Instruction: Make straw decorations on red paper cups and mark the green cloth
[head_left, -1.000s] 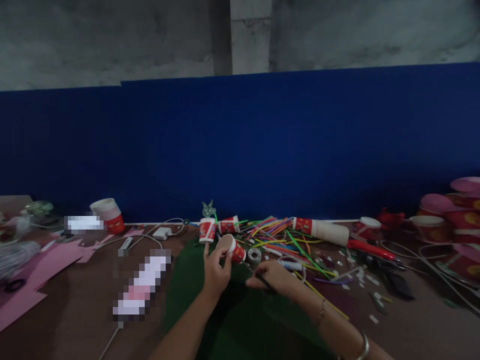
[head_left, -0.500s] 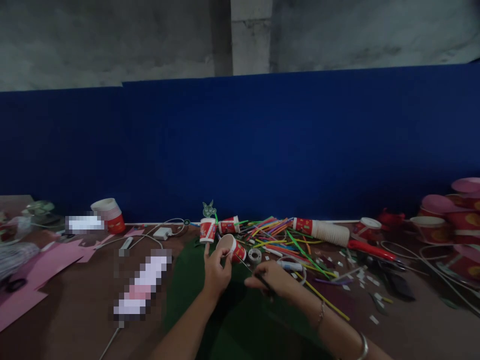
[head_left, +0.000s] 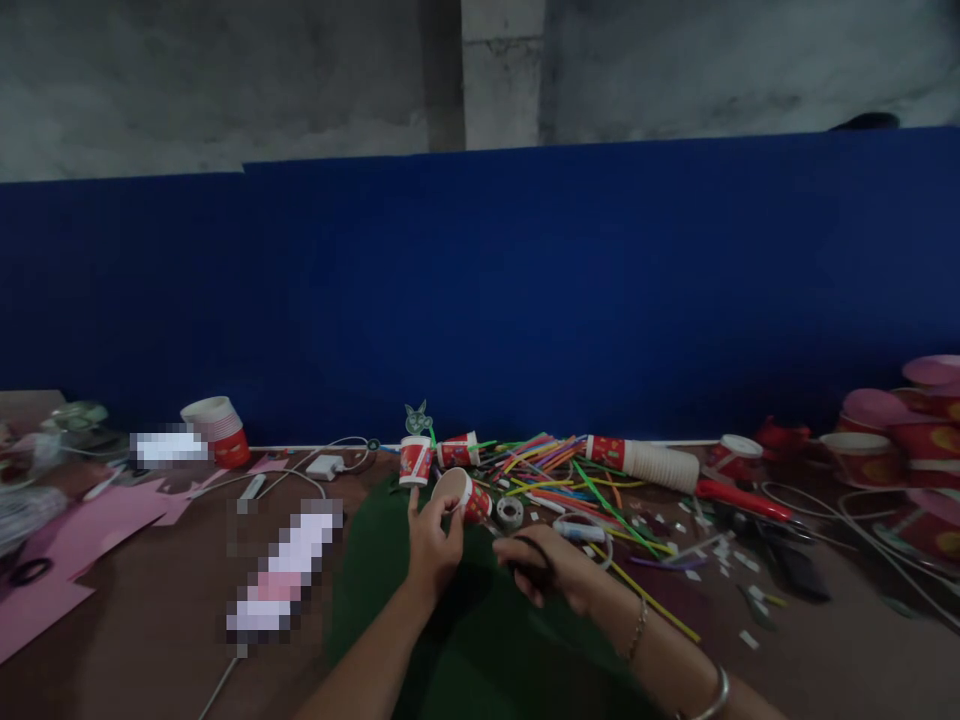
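Observation:
My left hand is closed around the rim of a red paper cup, which is tilted with its pale mouth towards me. My right hand grips scissors by their black handles. The blades point at the side of that cup; whether they touch it I cannot tell. Just beyond my left fingers stands another red paper cup, upright, with an animal-face cutout above it. A roll of tape lies right of the held cup.
Coloured straws or sticks lie heaped behind my hands, beside a toppled stack of cups. White scraps and cables are scattered at right. Pink paper and a cup stack sit left. A blue partition closes off the back.
My right hand has turned and shifted slightly, so the scissors' black handle loop shows more. My left hand and its cup stay in place. A dark shape has appeared above the partition at right.

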